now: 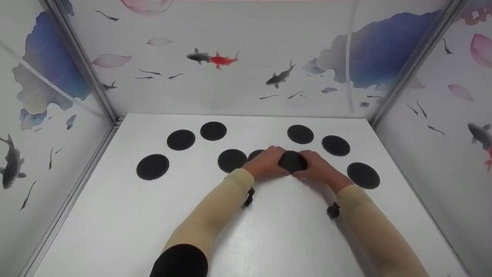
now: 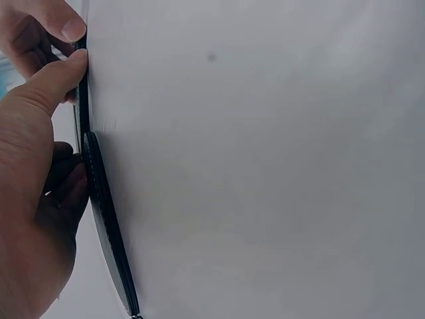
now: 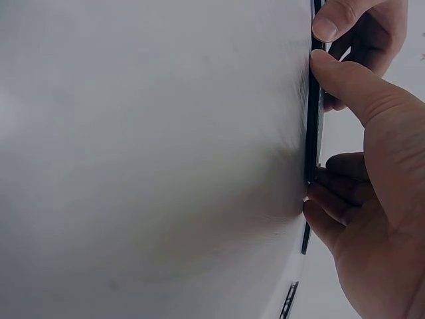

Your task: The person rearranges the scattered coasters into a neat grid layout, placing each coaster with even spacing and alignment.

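Black round flat discs lay spread on the white table, and one of them, the middle disc, sat between both hands near the table's centre. The left hand pinched its left edge with thumb and fingers curled round it. The right hand pinched its right edge the same way. In the left wrist view the thumb pressed on the thin rim of the disc.

A second disc peeked out just behind the left hand, and another disc lay just beside it. More discs sat well apart to the left and right. The near half of the table was bare white, with open room up to the painted fish walls.
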`<state>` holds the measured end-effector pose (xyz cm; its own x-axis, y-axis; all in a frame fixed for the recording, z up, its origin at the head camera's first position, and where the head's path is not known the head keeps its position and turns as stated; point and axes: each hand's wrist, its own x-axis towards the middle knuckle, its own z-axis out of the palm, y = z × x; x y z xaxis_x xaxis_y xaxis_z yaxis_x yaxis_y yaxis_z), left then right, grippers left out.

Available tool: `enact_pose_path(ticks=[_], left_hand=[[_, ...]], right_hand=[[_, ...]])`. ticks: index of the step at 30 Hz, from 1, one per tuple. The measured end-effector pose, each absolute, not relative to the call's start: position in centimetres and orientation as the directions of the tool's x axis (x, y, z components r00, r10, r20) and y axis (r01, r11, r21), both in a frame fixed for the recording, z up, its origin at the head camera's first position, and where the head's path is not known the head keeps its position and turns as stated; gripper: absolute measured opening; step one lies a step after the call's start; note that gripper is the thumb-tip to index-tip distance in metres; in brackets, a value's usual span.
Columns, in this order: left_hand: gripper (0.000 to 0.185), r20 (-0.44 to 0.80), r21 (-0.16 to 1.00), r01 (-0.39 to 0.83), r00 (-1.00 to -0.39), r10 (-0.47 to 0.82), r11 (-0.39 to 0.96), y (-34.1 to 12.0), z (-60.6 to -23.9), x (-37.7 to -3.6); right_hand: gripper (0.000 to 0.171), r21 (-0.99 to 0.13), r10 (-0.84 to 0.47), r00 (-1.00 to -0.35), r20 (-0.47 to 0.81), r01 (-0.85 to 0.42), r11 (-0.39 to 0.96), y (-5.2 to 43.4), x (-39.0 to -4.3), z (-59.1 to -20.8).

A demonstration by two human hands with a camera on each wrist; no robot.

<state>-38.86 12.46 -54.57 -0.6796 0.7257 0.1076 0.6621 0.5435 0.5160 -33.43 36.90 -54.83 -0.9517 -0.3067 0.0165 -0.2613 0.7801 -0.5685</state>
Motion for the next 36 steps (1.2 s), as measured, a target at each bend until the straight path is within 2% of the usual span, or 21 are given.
enact_pose_path(ticks=[6,18,21,25,28,36], left_hand=[[0.028,0.104,0.531,0.653,-0.683,0.723,0.54,12.5,-54.6,-39.2],[0.04,0.09,0.498,0.65,-0.697,0.712,0.574,12.3,-55.1,-39.3],[0.049,0.082,0.483,0.652,-0.698,0.711,0.584,12.1,-54.8,-39.1],[0.076,0.031,0.434,0.641,-0.713,0.7,0.633,11.2,-53.3,-38.8],[0.089,0.004,0.416,0.624,-0.729,0.685,0.662,10.0,-52.4,-38.7],[0.084,0.0,0.437,0.614,-0.73,0.683,0.657,6.6,-51.4,-38.3]], right_hand=[[0.064,-0.568,-0.302,-0.953,0.018,-0.259,0.782,36.8,-33.5,-54.7],[0.068,-0.565,-0.308,-0.951,0.016,-0.263,0.782,36.8,-33.9,-55.2],[0.072,-0.568,-0.292,-0.956,0.003,-0.242,0.787,36.9,-33.9,-55.3],[0.08,-0.574,-0.275,-0.961,-0.02,-0.214,0.79,37.2,-33.6,-55.2],[0.086,-0.577,-0.274,-0.962,-0.025,-0.21,0.79,37.3,-33.5,-55.0],[0.093,-0.622,-0.255,-0.967,-0.027,-0.184,0.761,37.0,-32.8,-53.7]])
